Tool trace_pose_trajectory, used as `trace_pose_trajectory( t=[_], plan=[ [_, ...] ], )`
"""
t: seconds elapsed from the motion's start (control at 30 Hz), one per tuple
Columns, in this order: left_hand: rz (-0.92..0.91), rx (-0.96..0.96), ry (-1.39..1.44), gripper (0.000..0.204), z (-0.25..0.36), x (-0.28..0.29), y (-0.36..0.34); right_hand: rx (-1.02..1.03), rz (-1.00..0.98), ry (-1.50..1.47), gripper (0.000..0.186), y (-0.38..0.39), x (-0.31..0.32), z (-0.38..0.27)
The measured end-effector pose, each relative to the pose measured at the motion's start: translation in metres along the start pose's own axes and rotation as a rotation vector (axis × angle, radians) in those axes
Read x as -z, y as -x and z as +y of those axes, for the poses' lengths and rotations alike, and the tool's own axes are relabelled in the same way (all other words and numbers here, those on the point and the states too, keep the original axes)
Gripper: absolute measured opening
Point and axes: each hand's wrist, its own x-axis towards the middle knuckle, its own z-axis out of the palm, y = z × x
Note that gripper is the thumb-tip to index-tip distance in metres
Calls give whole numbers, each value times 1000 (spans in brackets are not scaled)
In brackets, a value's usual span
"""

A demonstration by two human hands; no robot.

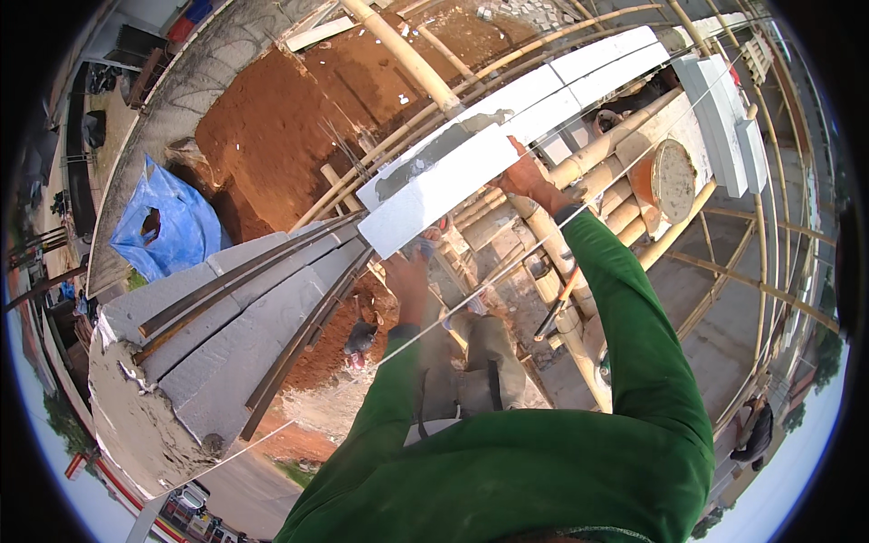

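Observation:
A long white lightweight concrete block (436,192) lies between my two hands, along the near side of a block wall (570,77). My left hand (407,279) is at the block's left end, its fingers curled against the lower edge and partly hidden. At the other end, my right hand (532,179) grips the block with its fingers pressed around the corner. Grey wet mortar (425,163) is spread on the wall top just behind the block. Whether the block touches the mortar, I cannot tell.
Bamboo poles (625,213) form scaffolding below and around me. An orange bucket of mortar (668,181) and grey blocks (720,118) stand on the right. A taut string (489,282) crosses diagonally. Left are steel bars (308,339) and a blue tarp (172,222). Another person (754,434) is far right.

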Motion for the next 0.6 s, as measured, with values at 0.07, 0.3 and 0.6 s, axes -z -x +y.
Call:
trace_pose_trajectory(
  t=[0.07, 0.3, 0.6],
  plan=[
    [4, 51, 32, 81, 3, -6, -1, -56, 27, -74, 100, 1, -9, 4],
    [-112, 79, 431, 83, -6, -20, -29, 51, 97, 68, 98, -8, -28, 21],
    [-161, 173, 152, 90, 12, -5, -29, 0, 54, 5, 93, 2, -35, 22]
  ],
)
